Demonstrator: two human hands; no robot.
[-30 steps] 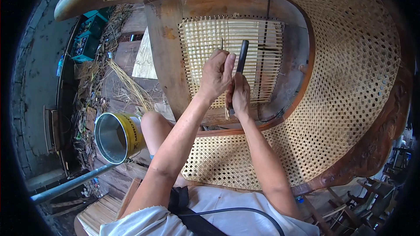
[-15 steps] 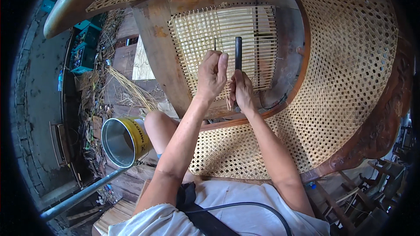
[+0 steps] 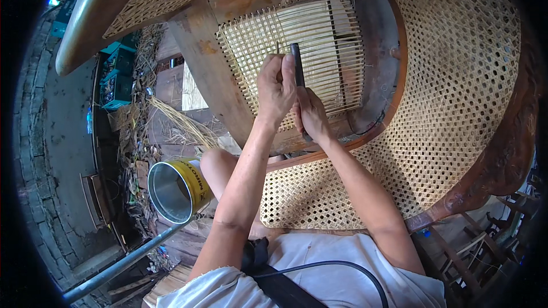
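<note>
The left hand (image 3: pixel 275 84) clenched a thin dark spike (image 3: pixel 278 48), the right hand (image 3: pixel 313 115) a straight black bar (image 3: pixel 298 65), over a partly woven pale cane panel (image 3: pixel 313 35).

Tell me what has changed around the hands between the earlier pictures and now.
The right hand has swung the upper end of the dark bar leftward: it leaned right, apart from the left hand; now it leans left, close beside it. Whether they touch is unclear. Nothing was visibly grasped or released. The left hand's thin spike and the partly woven cane panel look unchanged.
</note>
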